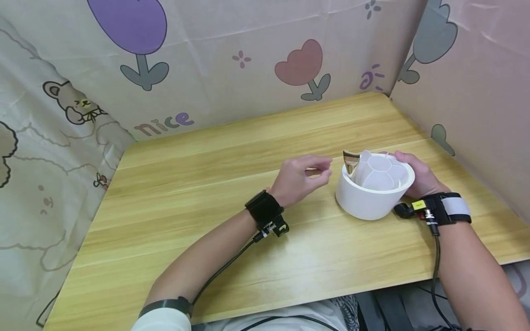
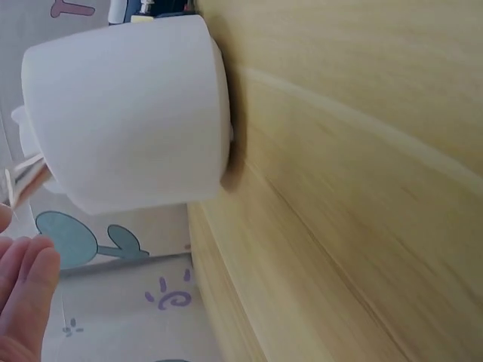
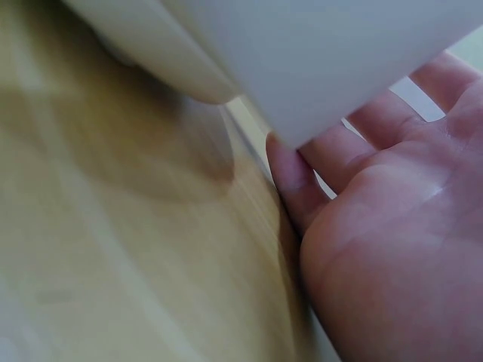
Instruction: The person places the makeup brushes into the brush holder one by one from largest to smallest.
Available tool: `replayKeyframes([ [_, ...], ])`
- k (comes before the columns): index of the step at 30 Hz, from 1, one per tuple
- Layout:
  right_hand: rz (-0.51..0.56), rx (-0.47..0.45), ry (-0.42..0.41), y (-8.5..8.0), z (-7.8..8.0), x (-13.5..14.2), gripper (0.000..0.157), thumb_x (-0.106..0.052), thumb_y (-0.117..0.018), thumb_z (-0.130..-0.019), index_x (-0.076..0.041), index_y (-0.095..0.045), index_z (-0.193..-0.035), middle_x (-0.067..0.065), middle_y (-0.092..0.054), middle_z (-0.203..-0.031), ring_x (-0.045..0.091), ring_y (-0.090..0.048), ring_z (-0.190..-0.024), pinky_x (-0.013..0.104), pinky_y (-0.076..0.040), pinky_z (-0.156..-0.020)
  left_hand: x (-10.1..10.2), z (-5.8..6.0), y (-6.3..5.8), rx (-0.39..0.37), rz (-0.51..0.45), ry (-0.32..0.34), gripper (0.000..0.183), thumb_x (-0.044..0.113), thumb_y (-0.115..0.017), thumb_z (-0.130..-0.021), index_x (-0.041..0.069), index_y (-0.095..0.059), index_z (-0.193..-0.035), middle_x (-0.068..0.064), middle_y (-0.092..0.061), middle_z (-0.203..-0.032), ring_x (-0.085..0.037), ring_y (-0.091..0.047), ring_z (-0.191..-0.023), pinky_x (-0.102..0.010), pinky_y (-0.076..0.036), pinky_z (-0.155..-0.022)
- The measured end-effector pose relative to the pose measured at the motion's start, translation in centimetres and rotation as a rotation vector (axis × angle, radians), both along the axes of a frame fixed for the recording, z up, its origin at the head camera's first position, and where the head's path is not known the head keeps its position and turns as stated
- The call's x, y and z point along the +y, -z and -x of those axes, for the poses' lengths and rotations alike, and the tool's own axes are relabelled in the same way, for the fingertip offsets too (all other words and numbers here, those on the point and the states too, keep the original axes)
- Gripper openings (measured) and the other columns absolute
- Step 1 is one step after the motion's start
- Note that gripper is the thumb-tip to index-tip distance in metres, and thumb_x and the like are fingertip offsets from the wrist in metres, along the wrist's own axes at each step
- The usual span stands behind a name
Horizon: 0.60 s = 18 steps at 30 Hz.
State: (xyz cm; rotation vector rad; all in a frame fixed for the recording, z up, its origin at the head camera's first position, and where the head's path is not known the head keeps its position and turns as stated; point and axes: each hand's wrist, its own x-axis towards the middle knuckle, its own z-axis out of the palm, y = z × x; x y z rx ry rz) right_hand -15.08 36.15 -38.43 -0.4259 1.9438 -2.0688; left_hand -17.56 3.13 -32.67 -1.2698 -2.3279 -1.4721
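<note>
A round white pot stands on the right part of the wooden table, and my right hand grips it at the far right side, thumb by the rim. In the right wrist view, the fingers of the right hand lie along the pot's wall. Inside the pot sit a pale translucent plastic piece and a shiny gold-brown piece that sticks up over the left rim. My left hand hovers just left of the pot, fingers loosely bent, holding nothing. The pot's lower inside is hidden.
The light wooden table reaches to a patterned cloth at the back and sides. Black straps with small cameras and cables sit on both wrists. The front table edge runs close to the person's lap.
</note>
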Motion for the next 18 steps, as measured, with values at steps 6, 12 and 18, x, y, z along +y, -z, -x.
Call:
replayKeyframes([
  [6, 0.004, 0.0, -0.004, 0.1, 0.0, 0.1, 0.051, -0.045, -0.019, -0.107, -0.031, -0.066, -0.12, -0.016, -0.076, -0.109, 0.005, -0.068, -0.095, 0.025, -0.051, -0.088, -1.1, 0.5, 0.2, 0.021, 0.09, -0.034, 0.019, 0.003, -0.071, -0.093, -0.003, -0.077, -0.11, -0.017, -0.08, -0.107, -0.022, -0.079, -0.093, -0.017, -0.061, -0.083],
  [12, 0.026, -0.013, 0.019, 0.2, -0.1, 0.0, 0.05, -0.045, -0.02, -0.107, -0.03, -0.067, -0.12, -0.015, -0.076, -0.109, 0.006, -0.068, -0.095, 0.025, -0.05, -0.088, -1.9, 0.8, 0.7, 0.015, 0.219, -0.054, 0.019, 0.008, -0.069, -0.095, -0.001, -0.078, -0.109, -0.015, -0.08, -0.108, -0.02, -0.079, -0.093, -0.012, -0.059, -0.081],
  [18, 0.057, 0.017, -0.031, 0.2, 0.0, 0.0, 0.055, -0.042, -0.016, -0.108, -0.03, -0.068, -0.121, -0.016, -0.077, -0.108, 0.004, -0.07, -0.095, 0.024, -0.051, -0.089, -2.6, 1.0, 1.2, 0.015, 0.316, -0.084, 0.021, 0.011, -0.069, -0.095, 0.0, -0.078, -0.111, -0.012, -0.081, -0.107, -0.018, -0.079, -0.092, -0.017, -0.061, -0.082],
])
